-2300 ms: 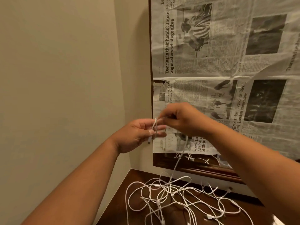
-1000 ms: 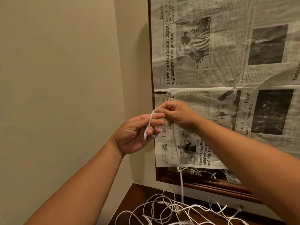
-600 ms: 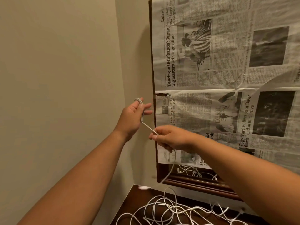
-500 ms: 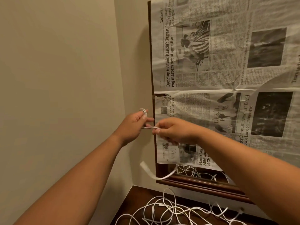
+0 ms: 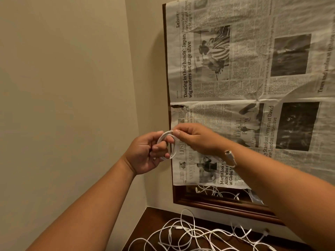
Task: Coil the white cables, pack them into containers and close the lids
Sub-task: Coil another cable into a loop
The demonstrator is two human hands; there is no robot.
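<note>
1. We're coiling one white cable. The coil point(image 5: 164, 133) is a small ring at centre frame, looped round the fingers of our left hand point(image 5: 145, 154), which curl on it and grip it.
2. Our right hand point(image 5: 197, 140), just right of the ring, pinches its top strand between thumb and forefinger.
3. The tail looks short: its plug point(image 5: 229, 156) hangs by the right wrist, right of centre. We judge one or two wraps are left.
4. Lay the last wrap flat beside the others at the same diameter. Crossed strands likely spring the ring open.
5. Feed slack through the right pinch. Don't yank at the plug joint.
6. Tuck the plug end through the ring before we let go, since a loose tail unwinds.
7. The loose cables point(image 5: 188, 234) lie tangled on the dark tabletop point(image 5: 157, 218), bottom of frame. No containers are in view, so packing isn't started.
</note>
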